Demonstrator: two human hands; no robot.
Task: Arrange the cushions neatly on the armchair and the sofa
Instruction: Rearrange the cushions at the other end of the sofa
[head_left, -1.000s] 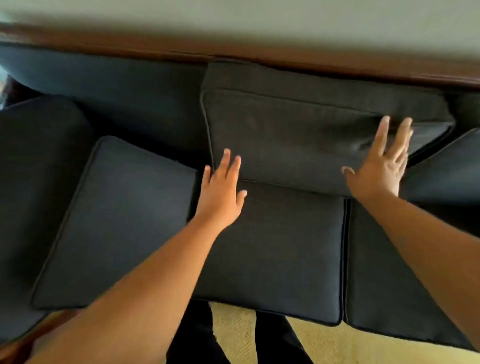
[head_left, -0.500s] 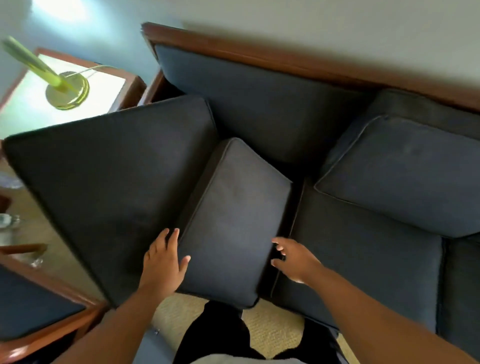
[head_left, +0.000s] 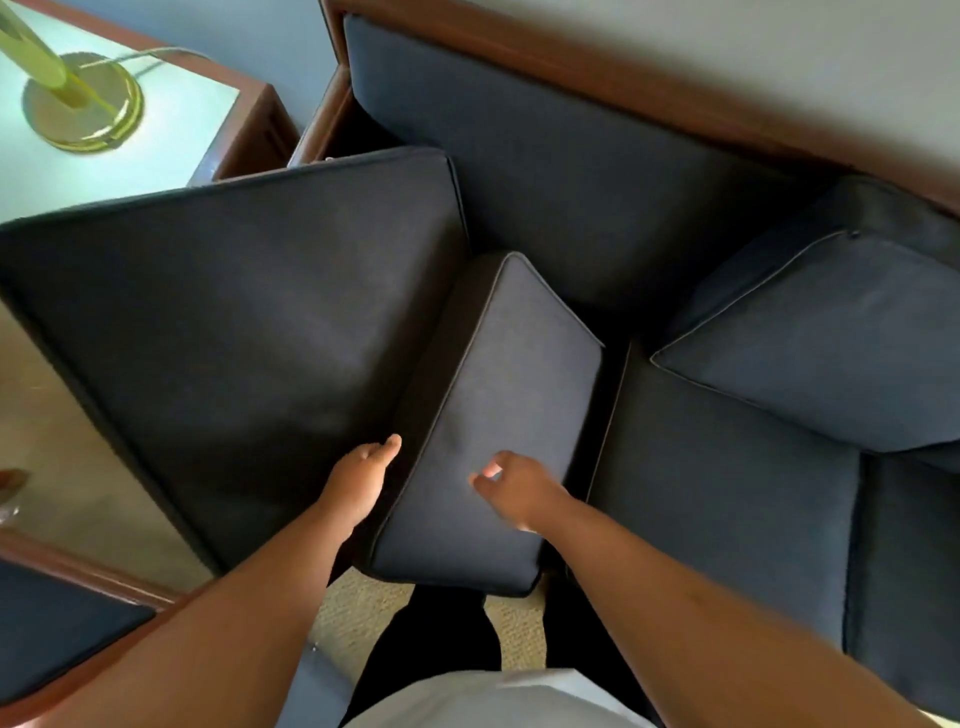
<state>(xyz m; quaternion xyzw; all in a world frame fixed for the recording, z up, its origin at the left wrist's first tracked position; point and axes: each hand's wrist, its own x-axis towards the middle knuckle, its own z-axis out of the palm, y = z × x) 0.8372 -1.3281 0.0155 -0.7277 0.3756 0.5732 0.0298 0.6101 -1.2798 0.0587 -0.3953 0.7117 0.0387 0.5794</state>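
A dark blue sofa with a wooden frame (head_left: 623, 73) fills the view. A large flat cushion (head_left: 249, 322) leans tilted over the sofa's left end. A smaller cushion (head_left: 498, 415) lies slanted on the left seat, its near end hanging past the front edge. My left hand (head_left: 363, 478) is at that cushion's left side, fingers curled against its edge. My right hand (head_left: 514, 486) rests on its top face, fingers loosely bent. A back cushion (head_left: 831, 343) leans in place over the middle seat cushion (head_left: 727, 509).
A wooden side table (head_left: 171, 130) with a brass lamp base (head_left: 83, 104) stands left of the sofa. An armchair's wooden arm (head_left: 78, 571) and blue seat show at the lower left. Beige carpet (head_left: 62, 457) lies between them. My legs stand against the sofa front.
My view swung from the middle back cushion to the sofa's left end. Both hands left that back cushion and came down onto the smaller slanted cushion, the right hand moving onto its top.
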